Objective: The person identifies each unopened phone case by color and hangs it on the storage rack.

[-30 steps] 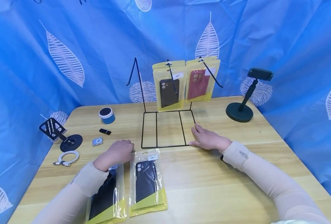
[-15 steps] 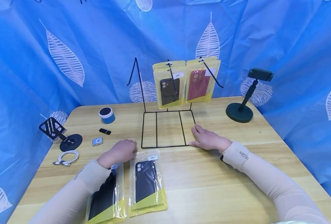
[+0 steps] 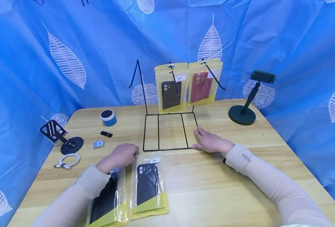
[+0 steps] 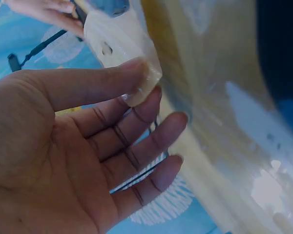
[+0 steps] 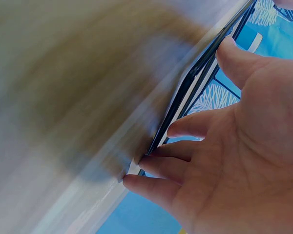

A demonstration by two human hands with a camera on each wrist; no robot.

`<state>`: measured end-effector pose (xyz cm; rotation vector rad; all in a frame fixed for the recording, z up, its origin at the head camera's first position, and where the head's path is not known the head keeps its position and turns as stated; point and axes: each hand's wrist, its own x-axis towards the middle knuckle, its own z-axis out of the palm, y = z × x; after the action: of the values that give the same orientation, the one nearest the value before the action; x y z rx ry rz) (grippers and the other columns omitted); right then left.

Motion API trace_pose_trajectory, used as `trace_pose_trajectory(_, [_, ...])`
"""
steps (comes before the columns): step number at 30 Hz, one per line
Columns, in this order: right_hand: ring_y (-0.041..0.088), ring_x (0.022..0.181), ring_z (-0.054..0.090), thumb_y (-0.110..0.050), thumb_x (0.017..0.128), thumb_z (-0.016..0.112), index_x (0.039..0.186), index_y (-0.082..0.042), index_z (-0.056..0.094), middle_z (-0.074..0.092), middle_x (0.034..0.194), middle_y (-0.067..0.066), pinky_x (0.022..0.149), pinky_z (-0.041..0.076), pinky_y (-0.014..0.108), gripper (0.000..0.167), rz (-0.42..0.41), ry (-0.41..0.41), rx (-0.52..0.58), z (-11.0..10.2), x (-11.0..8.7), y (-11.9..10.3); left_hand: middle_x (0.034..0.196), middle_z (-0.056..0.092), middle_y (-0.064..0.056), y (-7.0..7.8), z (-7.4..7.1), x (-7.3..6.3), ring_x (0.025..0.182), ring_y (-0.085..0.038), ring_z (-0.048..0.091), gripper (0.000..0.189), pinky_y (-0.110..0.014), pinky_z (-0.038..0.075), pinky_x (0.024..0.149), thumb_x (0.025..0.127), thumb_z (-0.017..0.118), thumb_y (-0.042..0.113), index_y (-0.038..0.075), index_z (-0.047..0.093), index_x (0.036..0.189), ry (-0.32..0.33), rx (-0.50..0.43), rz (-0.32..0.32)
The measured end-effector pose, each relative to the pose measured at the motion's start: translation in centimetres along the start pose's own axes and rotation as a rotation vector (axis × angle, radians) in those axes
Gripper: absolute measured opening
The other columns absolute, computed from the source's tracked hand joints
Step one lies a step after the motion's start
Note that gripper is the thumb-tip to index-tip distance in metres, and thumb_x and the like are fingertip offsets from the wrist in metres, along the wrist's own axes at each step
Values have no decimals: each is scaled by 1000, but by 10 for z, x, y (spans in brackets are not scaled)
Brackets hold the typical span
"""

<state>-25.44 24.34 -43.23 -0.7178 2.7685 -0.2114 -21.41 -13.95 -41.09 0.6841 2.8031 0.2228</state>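
My left hand (image 3: 122, 155) pinches the top corner of a clear-and-yellow pouch (image 3: 148, 186) holding a black phone case. In the left wrist view, thumb and forefinger grip the pouch corner (image 4: 118, 36) near its hang hole, and the other fingers are loosely extended. A second pouch with a black case (image 3: 106, 198) lies partly under my left forearm. With fingers spread, my right hand (image 3: 211, 141) rests at the front right corner of a black wire display rack (image 3: 158, 132). The right wrist view has its fingertips touching the rack's base wire (image 5: 188, 80).
A dark phone case pouch (image 3: 171, 94) and a red one (image 3: 201, 86) hang from the rack; its left hook (image 3: 133, 74) is bare. Around it stand a phone stand (image 3: 242, 114), a blue jar (image 3: 108, 117), a black stick (image 3: 106, 133), a small player (image 3: 98, 143), a coiled cable (image 3: 69, 160) and another stand (image 3: 72, 145).
My left hand has shifted slightly right, over the top edge of the pouch. My right hand keeps its place on the rack.
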Motion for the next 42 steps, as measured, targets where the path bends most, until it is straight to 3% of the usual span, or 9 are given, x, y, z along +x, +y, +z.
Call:
trace_pose_trajectory(5, [46, 148, 22, -52, 101, 48, 154, 7, 22, 14, 160, 34, 116, 33, 56, 83, -1, 3, 4, 0, -1, 0, 73, 59, 3, 1, -9, -8, 60, -12, 47, 10, -27, 41, 56, 89, 62, 3, 12, 62, 86, 109, -38, 36])
trace_pose_trajectory(8, [46, 148, 23, -52, 101, 48, 154, 7, 23, 14, 160, 34, 116, 34, 56, 83, -7, 8, 0, 1, -1, 0, 80, 66, 1, 5, -15, -12, 61, -10, 49, 6, -26, 45, 57, 92, 64, 6, 11, 66, 94, 168, -67, 68])
trace_pose_trajectory(14, [46, 147, 25, -53, 100, 48, 154, 7, 23, 15, 160, 34, 115, 35, 56, 84, -11, 16, -3, 1, -1, 0, 86, 73, 0, 17, -27, -20, 53, -6, 47, 17, -23, 40, 50, 93, 65, 8, 14, 67, 109, 253, -131, 114])
trace_pose_trajectory(17, [46, 147, 24, -53, 101, 48, 154, 7, 24, 15, 160, 34, 115, 34, 56, 84, -12, 17, -1, 1, -2, 0, 90, 75, -1, 23, -33, -22, 54, -3, 48, 23, -22, 40, 50, 93, 67, 9, 15, 65, 115, 304, -139, 169])
trace_pose_trajectory(20, [46, 148, 24, -52, 101, 48, 154, 7, 23, 15, 160, 34, 115, 34, 56, 83, -10, 14, 2, -1, -2, -1, 91, 76, -2, 27, -38, -23, 57, -4, 55, 25, -23, 44, 53, 92, 68, 8, 13, 65, 116, 364, -133, 242])
trace_pose_trajectory(26, [47, 147, 25, -52, 101, 48, 154, 7, 24, 15, 159, 35, 115, 35, 56, 83, -13, 17, -6, -1, -2, -2, 97, 76, -4, 38, -48, -22, 81, -16, 71, 23, -29, 55, 64, 91, 69, 6, 11, 66, 113, 493, -193, 318])
trace_pose_trajectory(34, [46, 147, 26, -51, 101, 50, 154, 6, 23, 15, 160, 34, 114, 36, 56, 83, -10, 20, -10, -3, -3, -2, 93, 76, -4, 57, -62, -13, 81, -16, 72, 15, -31, 58, 65, 92, 68, 6, 9, 68, 107, 711, -317, 409])
trace_pose_trajectory(39, [48, 145, 28, -50, 100, 51, 154, 7, 24, 15, 159, 35, 114, 36, 56, 83, -11, 21, 1, -3, -2, -4, 95, 75, -6, 68, -68, -4, 77, -15, 72, 11, -28, 59, 65, 94, 65, 5, 7, 68, 105, 770, -388, 435])
trace_pose_trajectory(42, [48, 145, 28, -50, 100, 51, 154, 6, 22, 14, 160, 34, 114, 36, 56, 83, -6, 12, 2, -2, -3, -4, 95, 75, -7, 72, -71, 2, 74, -16, 72, 11, -24, 53, 55, 94, 65, 4, 7, 68, 104, 801, -422, 441])
